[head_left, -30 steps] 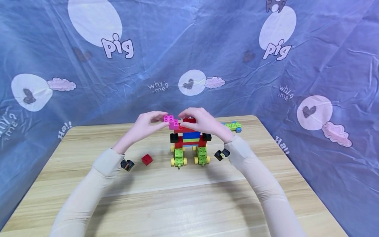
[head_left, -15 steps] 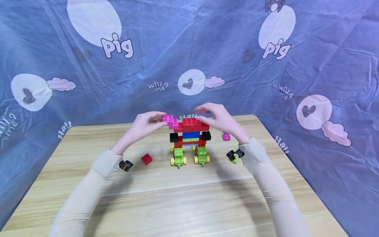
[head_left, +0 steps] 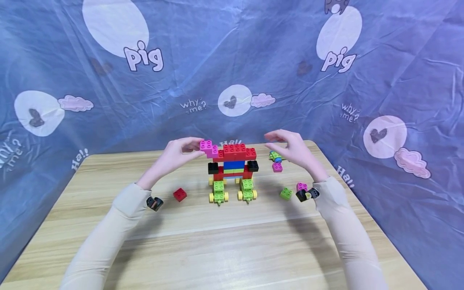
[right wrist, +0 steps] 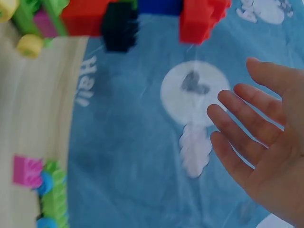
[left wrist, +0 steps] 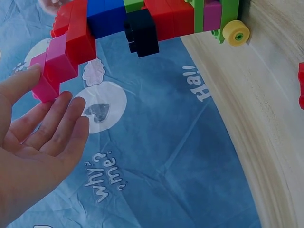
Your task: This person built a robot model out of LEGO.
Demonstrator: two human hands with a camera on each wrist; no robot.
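A toy-brick figure (head_left: 233, 164) stands on two green wheeled bases with yellow wheels, with blue and red bricks above and a black brick at each side. From its top left end two pink bricks (left wrist: 62, 60) step outward and up. My left hand (head_left: 176, 156) pinches the outer pink brick (head_left: 206, 146) between thumb and fingers; in the left wrist view its other fingers lie loosely bent below. To the right of the figure my right hand (head_left: 291, 148) is in the air, holding nothing, its fingers spread apart in the right wrist view.
A red brick (head_left: 179, 195) lies left of the figure. On the right lie a green brick (head_left: 286, 193), a pink brick (head_left: 277, 167), another pink brick (head_left: 301, 187) by the right wrist, and a green base with blue wheels (head_left: 275, 156). Patterned blue cloth (head_left: 232, 60) hangs behind the table.
My right hand has left the figure's top and moved right, uncovering the red bricks there and the loose bricks on the right. My left hand stays at the pink brick.
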